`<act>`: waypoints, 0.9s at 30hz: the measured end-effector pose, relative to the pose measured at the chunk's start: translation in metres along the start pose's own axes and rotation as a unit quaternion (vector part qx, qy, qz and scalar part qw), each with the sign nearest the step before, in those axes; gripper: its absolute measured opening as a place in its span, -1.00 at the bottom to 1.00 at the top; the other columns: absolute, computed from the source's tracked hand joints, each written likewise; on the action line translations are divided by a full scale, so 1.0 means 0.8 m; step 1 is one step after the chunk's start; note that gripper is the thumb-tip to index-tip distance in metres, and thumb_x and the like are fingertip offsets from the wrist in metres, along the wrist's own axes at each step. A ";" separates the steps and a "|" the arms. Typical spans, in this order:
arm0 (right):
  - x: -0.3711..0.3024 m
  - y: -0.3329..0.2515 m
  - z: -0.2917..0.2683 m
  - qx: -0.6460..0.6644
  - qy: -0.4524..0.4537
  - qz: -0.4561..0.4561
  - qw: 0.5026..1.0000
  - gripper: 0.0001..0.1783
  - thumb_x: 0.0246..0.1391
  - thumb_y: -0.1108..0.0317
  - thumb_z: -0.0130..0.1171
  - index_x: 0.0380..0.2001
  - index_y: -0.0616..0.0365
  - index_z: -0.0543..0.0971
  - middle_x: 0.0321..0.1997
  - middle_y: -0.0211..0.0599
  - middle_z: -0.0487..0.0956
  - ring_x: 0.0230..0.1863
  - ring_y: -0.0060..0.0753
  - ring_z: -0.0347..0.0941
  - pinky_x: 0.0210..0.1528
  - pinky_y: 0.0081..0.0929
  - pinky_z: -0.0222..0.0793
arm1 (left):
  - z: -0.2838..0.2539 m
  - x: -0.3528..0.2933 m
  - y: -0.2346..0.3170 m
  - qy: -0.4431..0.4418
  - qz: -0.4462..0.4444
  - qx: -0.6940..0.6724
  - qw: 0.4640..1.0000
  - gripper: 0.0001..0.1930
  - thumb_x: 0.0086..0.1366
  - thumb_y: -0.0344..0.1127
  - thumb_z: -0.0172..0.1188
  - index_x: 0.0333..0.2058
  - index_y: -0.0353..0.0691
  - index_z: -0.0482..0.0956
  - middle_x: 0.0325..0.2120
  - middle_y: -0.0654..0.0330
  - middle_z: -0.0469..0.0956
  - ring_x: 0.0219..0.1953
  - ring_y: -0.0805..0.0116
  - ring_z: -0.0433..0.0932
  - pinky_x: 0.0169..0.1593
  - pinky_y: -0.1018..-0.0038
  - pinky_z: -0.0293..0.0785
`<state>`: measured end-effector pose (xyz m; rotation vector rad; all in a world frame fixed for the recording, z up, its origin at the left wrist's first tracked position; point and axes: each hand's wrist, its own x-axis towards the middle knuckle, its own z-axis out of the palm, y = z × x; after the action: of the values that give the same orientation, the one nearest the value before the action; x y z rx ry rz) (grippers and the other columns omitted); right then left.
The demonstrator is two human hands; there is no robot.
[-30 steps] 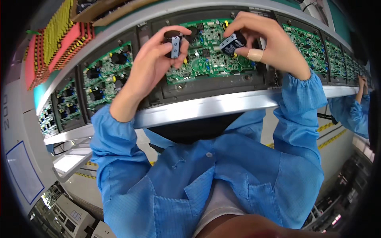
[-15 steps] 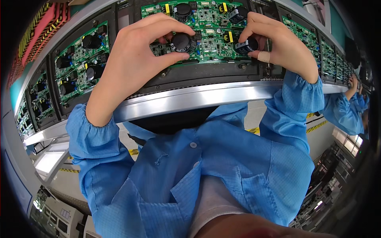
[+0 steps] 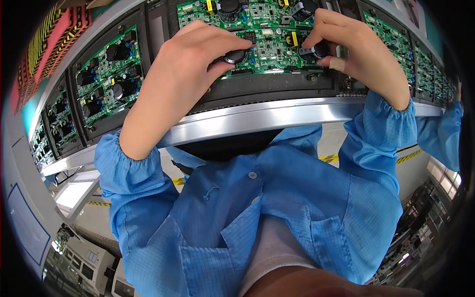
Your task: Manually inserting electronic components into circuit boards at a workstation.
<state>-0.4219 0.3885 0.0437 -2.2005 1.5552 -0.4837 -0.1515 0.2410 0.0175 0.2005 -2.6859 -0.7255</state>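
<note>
Head view: the left hand (image 3: 185, 62) has its grip closed around one black cylindrical capacitor (image 3: 236, 56), which lies between thumb and index fingertip, round end showing, over the left part of the lower green circuit board (image 3: 269, 52). The right hand (image 3: 358, 44) grasps a second black capacitor (image 3: 321, 50) between thumb and fingers at that board's right end, near a yellow-and-black component (image 3: 294, 38); its pale stripe faces left. Where either capacitor's base meets the board is hidden. Pale printing on both sleeves is too small to make out. The upper circuit board (image 3: 263, 19) bears two similar capacitors (image 3: 229, 8); a black carrier frame (image 3: 262, 82) borders the lower board's near edge.
</note>
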 end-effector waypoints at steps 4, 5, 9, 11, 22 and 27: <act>0.016 -0.037 -0.029 0.042 -0.030 0.083 0.995 -0.57 -0.24 0.65 0.43 -0.20 0.23 0.61 -0.26 -0.24 0.48 -0.25 -0.13 0.52 -0.21 -0.28 0.48 | 0.001 0.003 0.009 0.008 -0.018 0.018 1.000 -0.59 0.02 -0.52 0.45 -0.08 -0.15 0.71 -0.18 0.15 0.70 -0.11 0.09 0.62 -0.04 0.29 0.59; 0.018 -0.042 -0.033 0.064 -0.047 0.116 0.990 -0.59 -0.21 0.67 0.41 -0.19 0.24 0.62 -0.28 -0.23 0.48 -0.27 -0.11 0.54 -0.20 -0.27 0.50 | 0.000 0.003 0.009 0.004 -0.033 0.023 0.999 -0.58 0.01 -0.54 0.45 -0.08 -0.15 0.73 -0.15 0.16 0.71 -0.12 0.10 0.64 -0.06 0.33 0.60; 0.014 -0.044 -0.029 0.025 -0.040 0.110 0.993 -0.59 -0.23 0.65 0.44 -0.20 0.24 0.65 -0.27 -0.23 0.48 -0.25 -0.13 0.53 -0.20 -0.27 0.48 | 0.004 0.003 0.011 -0.004 -0.046 0.024 0.999 -0.59 0.01 -0.54 0.44 -0.09 -0.15 0.72 -0.16 0.16 0.71 -0.13 0.10 0.63 -0.08 0.33 0.60; 0.011 -0.039 -0.028 0.025 -0.042 0.116 0.992 -0.59 -0.24 0.65 0.44 -0.20 0.24 0.65 -0.27 -0.23 0.48 -0.24 -0.14 0.53 -0.20 -0.27 0.48 | 0.007 0.004 0.010 -0.005 -0.037 0.026 0.999 -0.59 0.02 -0.54 0.43 -0.08 -0.16 0.71 -0.15 0.16 0.70 -0.11 0.10 0.62 -0.07 0.31 0.59; -0.010 0.000 0.000 -0.014 0.043 0.030 0.999 -0.56 -0.23 0.52 0.49 -0.17 0.17 0.64 -0.22 -0.25 0.47 -0.27 -0.16 0.47 -0.25 -0.29 0.46 | 0.002 0.022 0.023 -0.028 -0.023 0.087 0.996 -0.63 0.05 -0.52 0.37 -0.10 -0.23 0.64 -0.18 0.13 0.61 -0.11 0.03 0.52 -0.04 0.22 0.51; -0.006 -0.013 -0.004 0.001 0.023 0.021 1.000 -0.44 -0.15 0.26 0.51 -0.01 0.14 0.62 -0.08 -0.20 0.52 -0.13 0.00 0.54 -0.10 -0.22 0.50 | -0.015 0.007 0.028 -0.033 -0.015 0.087 0.996 -0.60 0.00 -0.37 0.43 -0.10 -0.17 0.66 -0.17 0.19 0.59 -0.07 0.14 0.51 -0.01 0.26 0.47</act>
<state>-0.4168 0.3955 0.0513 -2.1656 1.6199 -0.5273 -0.1533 0.2538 0.0402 0.2656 -2.8151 -0.5159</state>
